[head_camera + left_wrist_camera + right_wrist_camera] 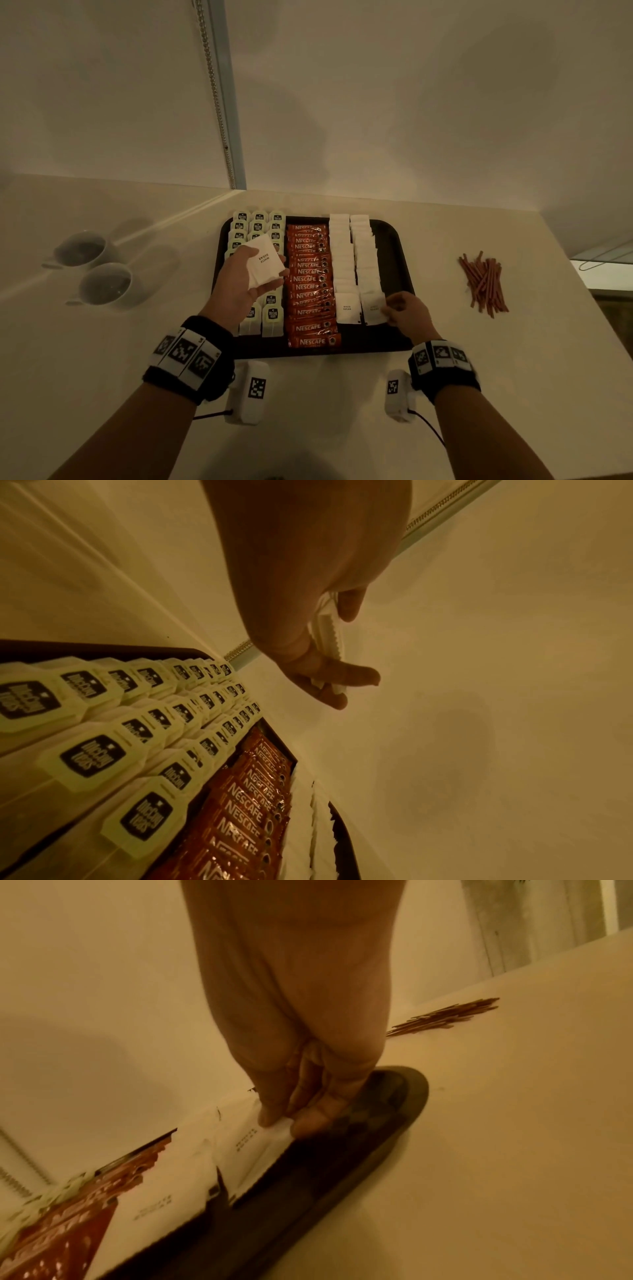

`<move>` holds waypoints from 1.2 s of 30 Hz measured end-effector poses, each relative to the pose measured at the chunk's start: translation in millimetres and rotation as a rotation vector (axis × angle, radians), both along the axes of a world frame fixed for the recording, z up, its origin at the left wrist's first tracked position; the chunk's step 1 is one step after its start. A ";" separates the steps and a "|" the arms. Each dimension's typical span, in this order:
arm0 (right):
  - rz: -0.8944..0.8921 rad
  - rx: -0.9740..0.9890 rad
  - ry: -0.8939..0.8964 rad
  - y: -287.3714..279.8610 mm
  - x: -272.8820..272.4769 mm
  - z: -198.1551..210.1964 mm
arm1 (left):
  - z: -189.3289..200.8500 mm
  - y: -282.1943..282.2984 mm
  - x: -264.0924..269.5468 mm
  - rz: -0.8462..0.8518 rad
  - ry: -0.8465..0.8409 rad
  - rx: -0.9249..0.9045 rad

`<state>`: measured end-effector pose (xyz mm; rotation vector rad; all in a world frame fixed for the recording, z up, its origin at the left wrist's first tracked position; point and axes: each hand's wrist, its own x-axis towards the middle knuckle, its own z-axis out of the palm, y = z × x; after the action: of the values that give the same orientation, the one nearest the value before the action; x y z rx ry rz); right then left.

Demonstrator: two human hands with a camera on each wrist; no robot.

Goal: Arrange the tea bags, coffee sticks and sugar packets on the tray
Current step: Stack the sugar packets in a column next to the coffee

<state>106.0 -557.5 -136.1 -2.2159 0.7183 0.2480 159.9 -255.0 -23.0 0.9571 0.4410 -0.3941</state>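
A dark tray [394, 236] holds rows of tea bags [257, 226] on the left, orange coffee sticks [310, 284] in the middle and white sugar packets [346, 253] in two columns on the right. My left hand [245, 277] hovers above the tea bags and grips a small stack of sugar packets [265, 265], whose edges [330, 634] show between thumb and fingers. My right hand [406, 310] pinches the right edge of the nearest sugar packet [373, 308] in the right column; the same packet [253, 1150] lies flat on the tray [404, 1096].
Two white cups [102, 270] stand on the counter left of the tray. A pile of brown stir sticks [484, 282] lies to the right. A wall rises just behind the tray, and the counter ends at the far right.
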 end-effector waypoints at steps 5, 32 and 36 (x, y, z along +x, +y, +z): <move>-0.023 -0.120 -0.031 6.9 0.7 -7.6 | 3.4 -0.8 -2.7 -0.007 0.018 -0.043; 0.553 0.283 -0.448 133.1 56.8 138.9 | 2.3 -2.4 -4.7 -0.198 -0.294 0.417; 0.426 0.416 -0.501 133.4 55.8 142.0 | 1.7 -9.0 -9.4 -0.170 -0.260 0.315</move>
<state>161.7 -424.1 5.9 -1.8886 -0.0802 0.0361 150.5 -264.1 -21.4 1.3395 0.1865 -0.3534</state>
